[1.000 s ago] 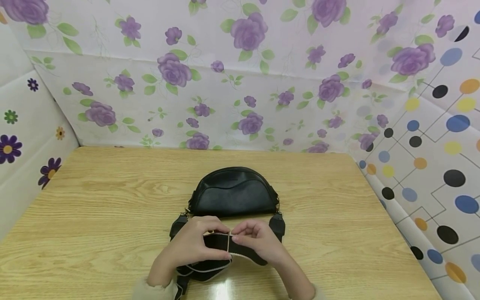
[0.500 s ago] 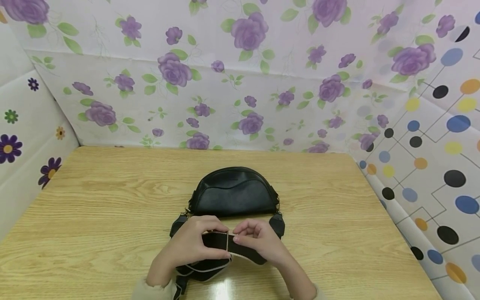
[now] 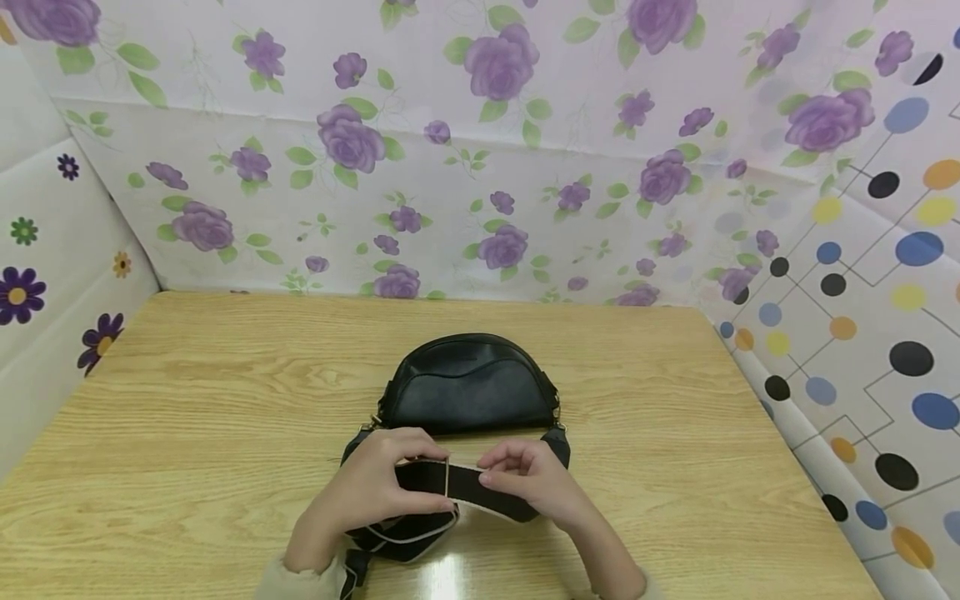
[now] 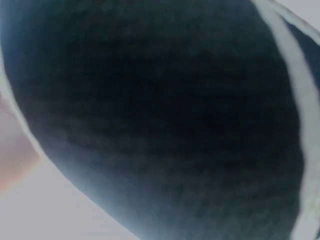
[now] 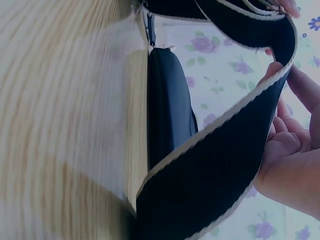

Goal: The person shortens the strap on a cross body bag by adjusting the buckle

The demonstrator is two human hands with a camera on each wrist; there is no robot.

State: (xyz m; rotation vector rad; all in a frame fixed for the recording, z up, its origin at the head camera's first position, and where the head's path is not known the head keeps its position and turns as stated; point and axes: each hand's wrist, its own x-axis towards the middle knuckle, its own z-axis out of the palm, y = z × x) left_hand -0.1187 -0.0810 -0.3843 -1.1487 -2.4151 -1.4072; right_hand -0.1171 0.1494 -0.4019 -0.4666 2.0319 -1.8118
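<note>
A black half-moon shoulder bag [image 3: 472, 392] lies on the table with its wide black strap [image 3: 471, 487] attached at both ends. The strap has pale edges. My left hand [image 3: 378, 483] holds a thin metal slider buckle [image 3: 447, 478] between thumb and fingers, the strap running through it. Just to the right, my right hand [image 3: 538, 485] pinches the strap between thumb and fingertips. In the right wrist view the strap [image 5: 215, 162] curves up to the right hand [image 5: 292, 145]. Strap webbing [image 4: 160, 120] fills most of the left wrist view.
The wooden table [image 3: 225, 417] extends around the bag. A folded length of strap [image 3: 408, 537] lies below my left hand. Flowered sheeting [image 3: 450, 167] hangs behind the table, and dotted sheeting [image 3: 840, 333] stands along the right side.
My hands have drawn slightly apart. The left hand and the slider buckle shifted left, the right hand moved a little right, and more strap shows between them. The bag stays put.
</note>
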